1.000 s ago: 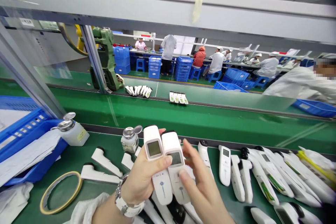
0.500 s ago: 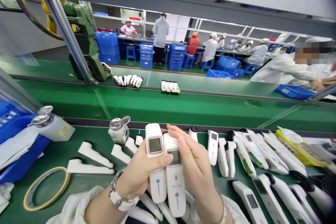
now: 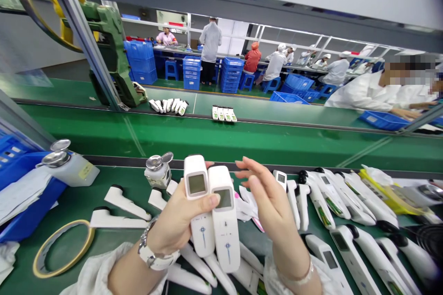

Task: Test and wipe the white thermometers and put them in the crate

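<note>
Two white handheld thermometers with grey screens stand side by side in my left hand (image 3: 183, 221), its thumb lying across them. The left thermometer (image 3: 202, 235) sits slightly higher than the right thermometer (image 3: 226, 239). My right hand (image 3: 268, 198) is raised to the right of them, fingers apart, touching neither. Beneath the hands lie more white thermometer bodies (image 3: 192, 281), partly hidden. A white and pink crumpled item (image 3: 245, 205) shows between the hands. Further white thermometers (image 3: 356, 258) lie in rows at the right.
At the left are a tape roll (image 3: 64, 249), a white bottle (image 3: 74, 169) and a blue bin (image 3: 38, 212). A smaller bottle (image 3: 158, 173) stands behind my left hand. Thermometers (image 3: 224, 114) sit on the far ledge. People in white work beyond, one at the right by a blue tray (image 3: 382, 120).
My right hand has come off the right thermometer and moved right, its fingers spreading. My left hand, with both thermometers, has shifted slightly left.
</note>
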Motion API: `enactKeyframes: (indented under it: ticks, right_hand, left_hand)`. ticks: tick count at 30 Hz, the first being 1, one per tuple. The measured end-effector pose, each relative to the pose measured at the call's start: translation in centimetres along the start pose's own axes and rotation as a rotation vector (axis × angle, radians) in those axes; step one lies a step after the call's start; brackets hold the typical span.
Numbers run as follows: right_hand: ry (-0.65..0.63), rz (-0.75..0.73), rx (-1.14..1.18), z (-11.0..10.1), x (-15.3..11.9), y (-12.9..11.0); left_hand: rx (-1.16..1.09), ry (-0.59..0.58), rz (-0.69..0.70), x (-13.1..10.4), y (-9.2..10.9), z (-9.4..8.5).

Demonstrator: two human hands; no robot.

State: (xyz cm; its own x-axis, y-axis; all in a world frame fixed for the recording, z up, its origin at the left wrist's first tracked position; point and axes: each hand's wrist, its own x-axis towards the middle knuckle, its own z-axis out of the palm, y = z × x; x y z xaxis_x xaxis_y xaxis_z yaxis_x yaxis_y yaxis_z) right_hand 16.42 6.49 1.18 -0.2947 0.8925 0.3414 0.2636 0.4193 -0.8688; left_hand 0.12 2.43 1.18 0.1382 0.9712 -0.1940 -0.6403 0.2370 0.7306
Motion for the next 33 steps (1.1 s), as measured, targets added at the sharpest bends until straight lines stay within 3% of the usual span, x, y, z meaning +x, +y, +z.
enactKeyframes:
  ticks: [4, 6, 9, 11, 14, 19, 21, 23, 26, 29, 33]
  right_hand:
    - [-0.308, 0.081, -0.581, -0.7, 0.3, 3.4]
    - [-0.402, 0.118, -0.675, -0.2, 0.2, 5.5]
    - [-0.433, 0.137, -0.762, 0.7, 0.3, 7.4]
    - [-0.409, 0.108, -0.744, 0.5, 0.5, 6.9]
    - [-0.303, 0.019, -0.645, -0.6, 0.7, 4.0]
    - [0.25, -0.219, -0.131, -1.1, -0.5, -0.4]
    - [0.347, -0.234, -0.003, -0.4, -1.0, -1.1]
    - [0.351, -0.248, 0.042, 0.3, -1.4, -1.5]
    - [0.239, -0.3, 0.053, 1.1, -1.5, -1.8]
    - [0.083, -0.323, 0.011, 1.3, -1.3, -1.9]
    - [0.046, -0.311, -0.062, 0.9, -0.7, -1.6]
  left_hand:
    - [0.027, 0.057, 0.154, -0.1, 1.9, -0.7]
    - [0.036, 0.097, 0.237, -0.2, 3.0, -0.9]
    - [0.054, 0.152, 0.319, -0.5, 3.9, -1.2]
    - [0.075, 0.148, 0.321, -0.6, 3.8, -1.4]
    - [0.131, 0.097, 0.28, -0.6, 3.1, -1.3]
    - [0.196, 0.051, 0.233, -0.4, 1.5, -1.0]
    - [0.22, 0.039, 0.213, -0.4, 1.2, -0.8]
    - [0.255, 0.021, 0.202, -0.4, 0.9, -0.7]
    - [0.346, 0.023, 0.176, -0.4, 0.7, -0.3]
    - [0.469, 0.152, 0.212, -0.5, 0.4, 0.5]
    - [0.632, 0.277, 0.271, -0.9, 0.1, 1.5]
